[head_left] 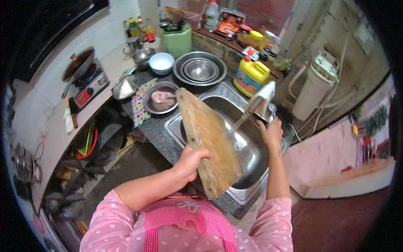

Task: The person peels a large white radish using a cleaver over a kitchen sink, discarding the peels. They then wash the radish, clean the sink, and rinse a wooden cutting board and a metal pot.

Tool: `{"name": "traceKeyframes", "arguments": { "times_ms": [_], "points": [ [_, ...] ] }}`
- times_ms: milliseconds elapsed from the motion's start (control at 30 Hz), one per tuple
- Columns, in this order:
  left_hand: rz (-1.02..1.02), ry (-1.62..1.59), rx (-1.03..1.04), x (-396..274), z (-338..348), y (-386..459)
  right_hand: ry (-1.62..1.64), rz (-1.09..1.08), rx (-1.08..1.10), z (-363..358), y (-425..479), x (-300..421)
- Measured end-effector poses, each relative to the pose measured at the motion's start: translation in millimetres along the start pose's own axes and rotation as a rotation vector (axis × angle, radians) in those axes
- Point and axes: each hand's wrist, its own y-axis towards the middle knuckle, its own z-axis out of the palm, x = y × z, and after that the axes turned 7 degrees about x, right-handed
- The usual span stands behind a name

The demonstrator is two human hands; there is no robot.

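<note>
My left hand (192, 162) grips the near long edge of a thick wooden cutting board (211, 138). The board is held tilted over the left part of a stainless steel sink (248, 157), hiding some of the basin. At the sink's far right side, my right hand (272, 134) is at the faucet (252, 110), close to a dark bar-like part. Whether its fingers close around that part is not clear. Something white (267, 91) covers or hangs on the faucet's top. A blurred stream, apparently water, comes down from the spout beside the board.
Left of the sink are a steel bowl with raw meat (162, 97), nested steel basins (201, 70) and a white bowl (161, 61). A yellow detergent jug (250, 77) stands behind it. Farther left, a knife (73, 113) lies by a gas stove (89, 85). A water filter (318, 82) hangs right.
</note>
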Motion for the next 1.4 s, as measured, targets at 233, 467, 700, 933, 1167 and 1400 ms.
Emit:
{"name": "traceKeyframes", "arguments": {
  "times_ms": [233, 467, 700, 933, 1167, 1400],
  "points": [
    [0.028, 0.106, -0.004, -15.0, -20.9, -1.0, 0.456, -0.038, -0.173, 57.9, 8.0, -66.9],
    [0.042, -0.012, 0.061, -61.2, -44.0, -42.4, 0.616, 0.135, 0.548, 155.8, -63.0, -123.1],
    [0.101, -0.041, 0.184, -112.6, -98.4, -106.2, 1.154, 0.286, 0.687, 165.5, -150.0, -53.2],
    [0.106, -0.049, 0.290, -139.9, -171.7, -156.8, 0.897, 0.118, 0.392, 114.2, -232.6, 36.5],
    [0.202, 0.186, 0.329, -167.0, -231.4, -232.7, 0.863, 0.083, 0.066, 102.4, -300.8, 182.6],
    [0.474, 0.003, 0.071, -197.6, -352.5, -307.3, 0.733, -0.152, 0.096, 131.1, -316.1, 311.6]
  ]
}}
